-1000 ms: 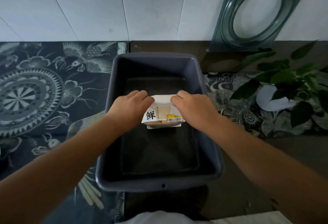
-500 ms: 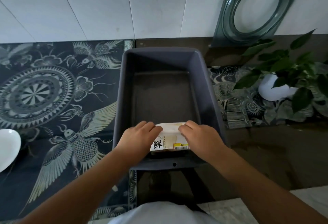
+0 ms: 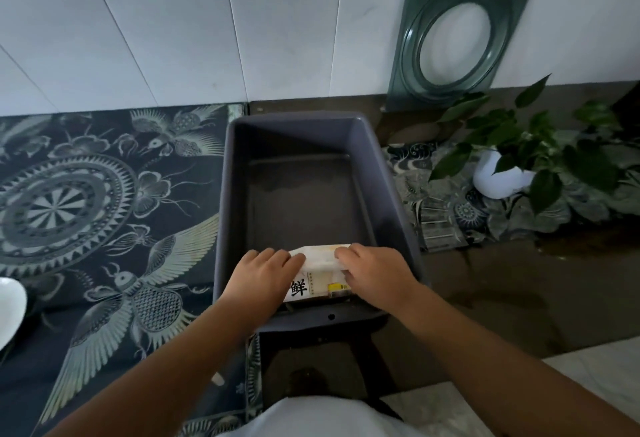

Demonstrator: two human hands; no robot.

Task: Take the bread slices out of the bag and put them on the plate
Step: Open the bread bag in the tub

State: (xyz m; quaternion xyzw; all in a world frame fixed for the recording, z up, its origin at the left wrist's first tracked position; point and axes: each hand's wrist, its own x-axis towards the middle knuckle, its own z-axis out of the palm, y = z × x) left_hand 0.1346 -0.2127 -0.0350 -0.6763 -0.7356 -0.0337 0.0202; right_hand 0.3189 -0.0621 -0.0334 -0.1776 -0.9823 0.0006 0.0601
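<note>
Two hands clasp the bread bag (image 3: 317, 274), a white packet with a bold black character and a yellow label, lying at the near end inside the grey tub (image 3: 388, 187). The left hand (image 3: 258, 277) curls over its left end, the right hand (image 3: 375, 272) over its right, fingers folded down on the wrapper. A white plate (image 3: 10, 308) sits far left of the tub.
</note>
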